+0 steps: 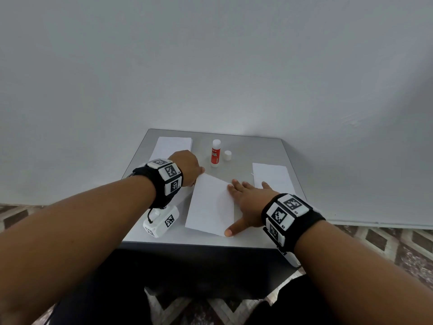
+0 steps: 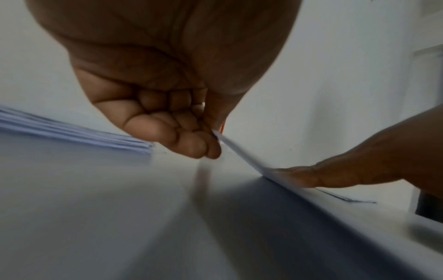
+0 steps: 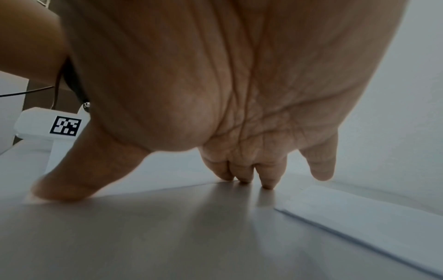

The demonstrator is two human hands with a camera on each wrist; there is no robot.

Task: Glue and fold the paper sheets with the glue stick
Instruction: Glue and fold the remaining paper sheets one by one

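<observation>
A white paper sheet (image 1: 210, 205) lies at the middle of the small grey table (image 1: 243, 156), its left side lifted off the surface. My left hand (image 1: 187, 167) pinches the sheet's far left corner between thumb and curled fingers (image 2: 191, 140); the raised paper edge (image 2: 242, 155) slopes down from there. My right hand (image 1: 246, 202) lies spread on the sheet's right edge, fingertips (image 3: 244, 178) and thumb (image 3: 62, 187) pressing it flat. The red and white glue stick (image 1: 215, 153) stands uncapped behind the sheet, its white cap (image 1: 227, 155) beside it.
A stack of white sheets (image 1: 173, 144) sits at the table's back left, seen low in the left wrist view as a paper stack (image 2: 79, 132). A folded sheet (image 1: 271, 177) lies at the right. A white tagged box (image 1: 161, 221) sits near the front left edge. Wall behind.
</observation>
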